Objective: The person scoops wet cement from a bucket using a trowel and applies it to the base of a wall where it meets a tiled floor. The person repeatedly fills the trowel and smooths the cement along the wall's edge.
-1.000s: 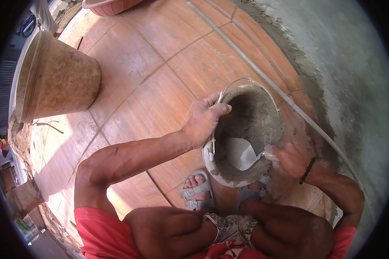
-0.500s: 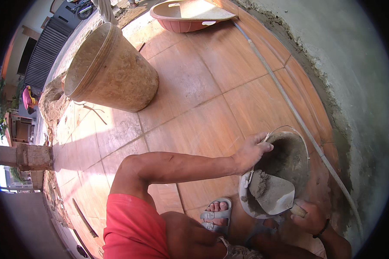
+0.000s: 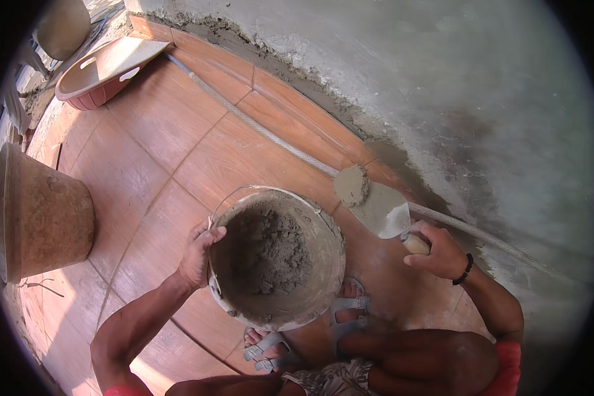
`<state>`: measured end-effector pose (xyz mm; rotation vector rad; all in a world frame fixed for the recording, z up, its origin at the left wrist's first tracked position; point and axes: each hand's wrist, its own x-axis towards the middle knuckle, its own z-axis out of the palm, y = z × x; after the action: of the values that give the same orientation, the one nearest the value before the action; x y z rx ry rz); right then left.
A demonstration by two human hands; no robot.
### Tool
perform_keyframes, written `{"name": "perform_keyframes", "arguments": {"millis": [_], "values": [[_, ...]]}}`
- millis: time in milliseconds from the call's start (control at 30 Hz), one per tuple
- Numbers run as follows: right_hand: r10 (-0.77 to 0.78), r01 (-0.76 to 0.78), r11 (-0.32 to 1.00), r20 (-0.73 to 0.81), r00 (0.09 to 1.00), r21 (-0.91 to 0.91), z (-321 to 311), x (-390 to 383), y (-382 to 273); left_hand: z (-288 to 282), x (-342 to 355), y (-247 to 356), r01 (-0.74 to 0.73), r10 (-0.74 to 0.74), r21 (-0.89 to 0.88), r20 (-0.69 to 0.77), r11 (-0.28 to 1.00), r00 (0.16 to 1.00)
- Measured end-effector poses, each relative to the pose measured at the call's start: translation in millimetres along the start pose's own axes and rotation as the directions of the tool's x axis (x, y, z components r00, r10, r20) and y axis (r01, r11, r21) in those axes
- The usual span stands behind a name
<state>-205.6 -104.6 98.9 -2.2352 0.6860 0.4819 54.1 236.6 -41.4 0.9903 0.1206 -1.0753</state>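
Observation:
My left hand (image 3: 200,253) is closed on the left rim of a round bucket (image 3: 333,254), near where its wire handle joins. Grey wet mortar (image 3: 280,257) lies inside the bucket and smears its walls. To the right, my right hand (image 3: 440,249) grips the wooden handle of a trowel (image 3: 383,208). A lump of mortar (image 3: 352,185) sits on the far end of the blade. The trowel is held beyond the bucket's right rim, over the hose and near the base of the wall.
A grey plastered wall (image 3: 508,99) rises on the right, above a tile skirting (image 3: 297,125). A braided hose (image 3: 264,132) runs along it. A large dirty bucket (image 3: 46,211) lies tipped at the left; a reddish basin (image 3: 102,79) stands farther back. My sandalled feet (image 3: 270,350) are close below the bucket.
The trowel has come out of the bucket and moved right toward the wall, carrying mortar. My view has turned rightward. My left hand still holds the bucket rim.

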Motion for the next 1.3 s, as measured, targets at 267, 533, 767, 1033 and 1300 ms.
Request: {"name": "perform_keyframes", "arguments": {"millis": [267,533,767,1033,1300], "values": [[0.235,-0.242,0.949,0.061,0.97,0.203,-4,22,8,-10,1,-2,0.01,-0.01,-0.001,-0.002,1.0,1.0],[0.273,-0.304,0.93,0.165,0.948,0.206,-5,96,0,-11,-1,1,0.029,-0.029,-0.007,-0.013,1.0,1.0],[0.322,-0.264,0.827,-0.032,0.946,0.496,-20,98,20,-14,0,1,0.022,-0.022,0.018,0.0,1.0,1.0],[0.317,-0.211,0.826,-0.12,0.941,0.523,-15,66,14,-10,-3,5,0.018,-0.019,0.019,0.006,1.0,1.0],[-0.028,-0.006,0.99,-0.241,0.97,-0.14,16,50,25,-6,-2,6,0.039,-0.039,-0.012,0.036,0.999,0.999]]}}
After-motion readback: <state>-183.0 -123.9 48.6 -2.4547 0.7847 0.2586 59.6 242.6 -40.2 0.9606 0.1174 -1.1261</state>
